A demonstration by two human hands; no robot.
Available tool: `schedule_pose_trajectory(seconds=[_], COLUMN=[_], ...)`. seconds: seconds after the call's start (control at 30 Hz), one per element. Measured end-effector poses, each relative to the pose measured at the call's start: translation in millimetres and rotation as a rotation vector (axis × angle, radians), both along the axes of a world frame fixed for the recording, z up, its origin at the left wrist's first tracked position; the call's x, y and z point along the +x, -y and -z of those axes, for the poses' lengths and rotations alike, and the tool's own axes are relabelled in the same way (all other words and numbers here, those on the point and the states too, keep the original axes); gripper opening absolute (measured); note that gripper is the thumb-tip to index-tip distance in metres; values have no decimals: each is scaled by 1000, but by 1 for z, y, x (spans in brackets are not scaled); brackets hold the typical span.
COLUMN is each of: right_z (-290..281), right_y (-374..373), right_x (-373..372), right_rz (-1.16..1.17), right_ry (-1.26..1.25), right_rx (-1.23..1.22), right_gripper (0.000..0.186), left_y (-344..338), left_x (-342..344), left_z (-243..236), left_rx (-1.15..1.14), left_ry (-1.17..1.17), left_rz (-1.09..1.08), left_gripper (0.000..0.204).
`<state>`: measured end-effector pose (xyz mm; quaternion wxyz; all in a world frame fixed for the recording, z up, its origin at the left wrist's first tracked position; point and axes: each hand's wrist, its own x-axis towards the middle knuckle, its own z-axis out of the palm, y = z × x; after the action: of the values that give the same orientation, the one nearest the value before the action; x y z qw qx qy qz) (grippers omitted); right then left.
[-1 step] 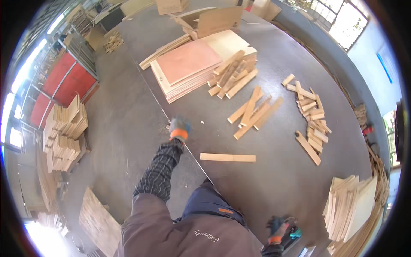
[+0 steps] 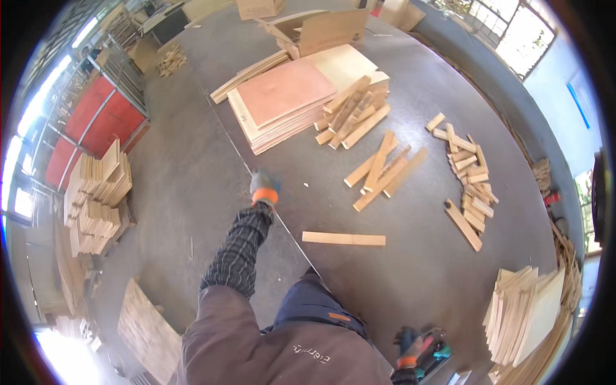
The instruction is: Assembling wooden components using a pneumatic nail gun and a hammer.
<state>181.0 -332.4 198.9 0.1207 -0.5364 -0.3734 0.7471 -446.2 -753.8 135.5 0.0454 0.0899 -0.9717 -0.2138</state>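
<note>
At near right, the gloved right hand is seen at a teal tool; grip cannot be told. Left hand held left and far of lone wood strip; finger closure unclear. Tool handling apparently underway; secure grasp called for.

2 blurred spots, 2 cropped things, 1 partly hidden inside
The person's left hand is blurred, its fingers too indistinct to tell whether they hold anything. The right hand blurs beside a teal-and-black tool, its grip unclear. The lower edge cuts off the jacket; the upper edge crops a cardboard box. An open carton shows only part of its inside.
</note>
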Motion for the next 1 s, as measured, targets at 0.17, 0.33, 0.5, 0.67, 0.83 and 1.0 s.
schedule_pose_trajectory(seconds=[0.17,0.33,0.5,0.67,0.83,1.0], right_z=[27,28,14,31,40,35], right_y=[27,7,8,26,34,40], right_x=[14,24,31,54,67,49], right_rz=[-441,-288,-205,-159,-189,-206], right_ry=[304,413,524,508,547,601], right_rx=[331,280,230,297,282,312], right_gripper=[19,18,18,16,18,19], left_y=[1,-9,-1,-17,-24,-9], left_x=[-96,-153,-187,-197,-193,-183], left_z=[-31,-47,-53,-46,-46,-39], left_rx=[260,288,-22,-184,-242,-245], left_ry=[-255,-119,-159,-38,-75,-96], left_rz=[-101,-146,85,69,94,89], left_gripper=[60,65,58,41,25,23])
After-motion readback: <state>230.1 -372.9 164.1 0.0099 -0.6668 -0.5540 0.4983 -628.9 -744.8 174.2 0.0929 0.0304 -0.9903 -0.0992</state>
